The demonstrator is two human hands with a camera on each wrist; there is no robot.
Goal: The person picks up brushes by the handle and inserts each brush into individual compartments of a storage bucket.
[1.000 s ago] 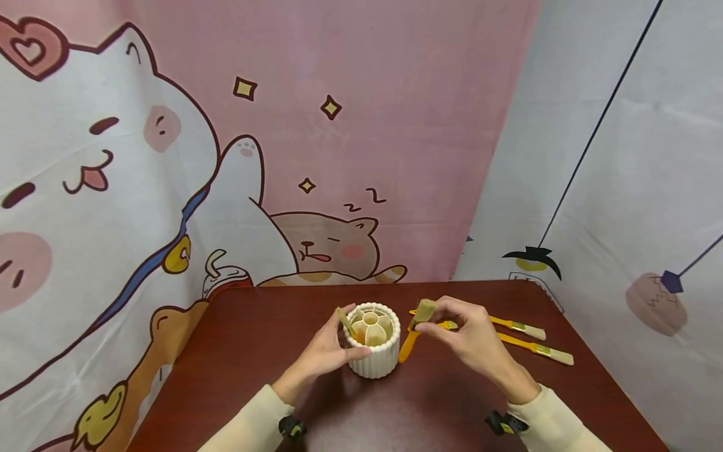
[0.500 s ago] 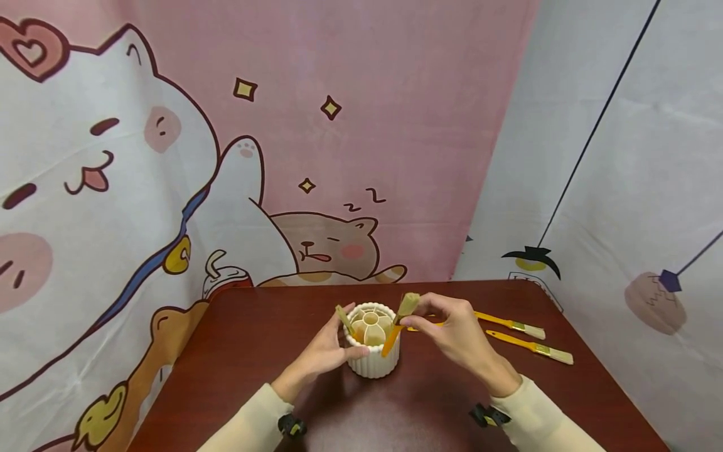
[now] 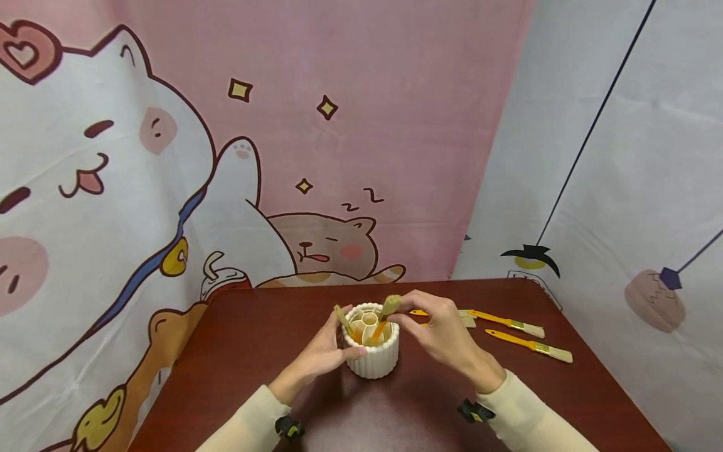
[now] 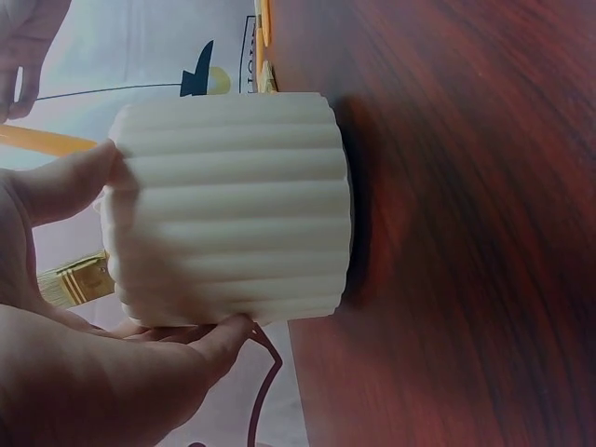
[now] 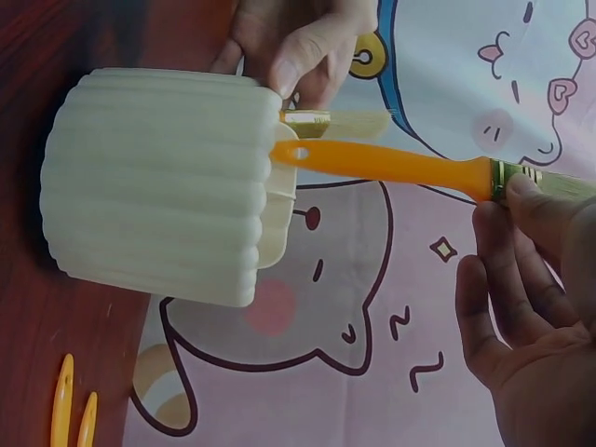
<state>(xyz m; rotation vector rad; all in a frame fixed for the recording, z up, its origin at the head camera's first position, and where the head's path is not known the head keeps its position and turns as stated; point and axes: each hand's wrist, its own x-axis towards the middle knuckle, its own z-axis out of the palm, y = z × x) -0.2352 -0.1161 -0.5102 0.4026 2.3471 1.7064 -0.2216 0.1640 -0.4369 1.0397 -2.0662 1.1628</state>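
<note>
A white ribbed round holder (image 3: pixel 373 363) with inner compartments stands on the table. My left hand (image 3: pixel 321 353) grips its left side, thumb on the front wall and fingers round the back. One paintbrush (image 3: pixel 342 318) leans in the holder, bristles up, beside that hand. My right hand (image 3: pixel 437 326) pinches a second paintbrush (image 5: pixel 400 166) near its metal band, as the right wrist view shows. Its bristles point up and its orange handle slants down, the handle's end right at the holder's rim. In the left wrist view the holder (image 4: pixel 228 205) hides most of the compartments.
On the dark red table (image 3: pixel 243 351), paintbrushes with orange handles lie to the right, among them a nearer brush (image 3: pixel 528 343) and a farther brush (image 3: pixel 508 321). Others are partly hidden behind my right hand. A cartoon-printed curtain (image 3: pixel 423 157) hangs behind the table.
My right hand has moved left with its paintbrush, from beside the holder to over its opening, and the handle now points into it. The left hand keeps its grip on the holder.
</note>
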